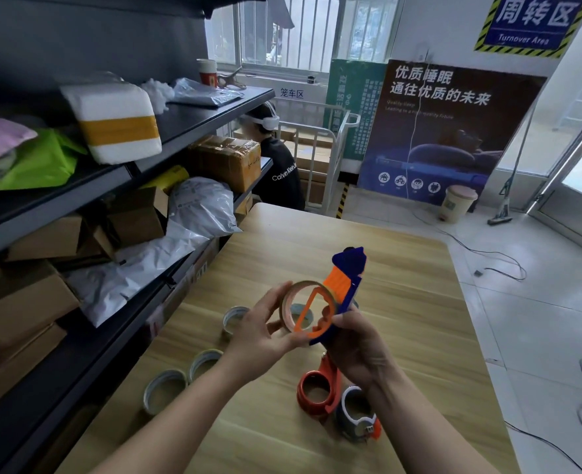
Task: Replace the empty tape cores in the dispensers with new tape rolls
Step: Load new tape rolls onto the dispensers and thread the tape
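Plainly the step in hand is getting the core [286, 300] off the dispenser [338, 281], and both are held up above the bench [402, 319]. The right hand [358, 347] is wrapped round the lower end of the blue handle, with the head pointing up and away. The left hand [265, 330] pinches the thin brown ring at its left rim. The ring sits around the orange hub and looks spent, with hardly any tape on it as far as I can judge.

To do it well, hold the handle firm and draw the ring straight off along the hub's axis, not at a tilt. A thin cardboard ring probably buckles or jams if pulled by one edge, and a slight wiggle should free it. Keep fingers off the cutter end at the top, since its blade cannot be made out from this view.

Three rolls [204, 364] lie on the bench to the left, near the left forearm. A fourth seems to lie behind the ring, partly hidden. A red dispenser [316, 391] and a grey dispenser [358, 415] lie just beside each other under the right forearm, so lowering that arm could knock them. A shelf [43, 206] stacked with parcels [200, 206] runs close along the bench's left side, and a person [279, 169] sits beyond it. None of these appears to block the pull itself.
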`<state>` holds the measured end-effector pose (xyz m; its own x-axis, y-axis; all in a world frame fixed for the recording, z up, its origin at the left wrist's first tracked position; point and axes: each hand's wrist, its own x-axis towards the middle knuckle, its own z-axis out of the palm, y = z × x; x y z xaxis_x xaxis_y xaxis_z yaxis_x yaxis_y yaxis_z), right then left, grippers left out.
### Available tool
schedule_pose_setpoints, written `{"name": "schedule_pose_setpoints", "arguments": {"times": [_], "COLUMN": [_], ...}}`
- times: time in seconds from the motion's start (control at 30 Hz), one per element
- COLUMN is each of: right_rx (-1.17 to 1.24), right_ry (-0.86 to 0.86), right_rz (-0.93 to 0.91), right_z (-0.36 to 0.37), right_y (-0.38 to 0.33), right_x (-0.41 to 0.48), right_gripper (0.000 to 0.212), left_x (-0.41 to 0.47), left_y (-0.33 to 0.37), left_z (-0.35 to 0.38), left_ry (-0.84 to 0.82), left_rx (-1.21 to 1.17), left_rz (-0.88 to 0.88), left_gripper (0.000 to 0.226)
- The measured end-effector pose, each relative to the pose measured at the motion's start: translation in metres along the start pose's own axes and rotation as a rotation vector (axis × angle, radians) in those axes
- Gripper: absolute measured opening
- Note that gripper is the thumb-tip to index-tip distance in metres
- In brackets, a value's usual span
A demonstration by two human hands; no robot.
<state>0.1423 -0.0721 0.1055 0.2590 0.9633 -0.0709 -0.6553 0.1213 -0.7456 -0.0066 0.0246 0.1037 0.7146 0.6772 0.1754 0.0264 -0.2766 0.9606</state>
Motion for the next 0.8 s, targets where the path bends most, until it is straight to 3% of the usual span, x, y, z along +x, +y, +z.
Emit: {"name": "schedule_pose_setpoints", "arguments": {"times": [0.37, 0.53, 0.67, 0.8], "right_rx": [-0.04, 0.105, 0.176, 0.26], "right_ry": [0.07, 0.249, 0.293, 0.3], "right_rz": [0.003, 0.034, 0.036, 0.065], "right_z": [0.008, -0.001, -0.002, 0.001], "right_y": [-0.005, -0.007, -0.011, -0.013], "right_x": [-0.004, -0.001, -0.006, -0.009], "right_gripper": [0.063, 0.055, 0.025, 0.028], "left_x": [0.008, 0.009, 0.011, 0.015], "left_y": [0.003, 0.012, 0.019, 0.026], "left_z": [-0.001, 0.0, 0.005, 0.009], "left_ry": [-0.059, -0.095, -0.162, -0.123], "left_rx": [-0.215, -0.31, -0.338, -0.347], "left_rz": [-0.091, -0.12, -0.1, -0.062], "left_gripper": [0.058, 0.062, 0.06, 0.048]}}
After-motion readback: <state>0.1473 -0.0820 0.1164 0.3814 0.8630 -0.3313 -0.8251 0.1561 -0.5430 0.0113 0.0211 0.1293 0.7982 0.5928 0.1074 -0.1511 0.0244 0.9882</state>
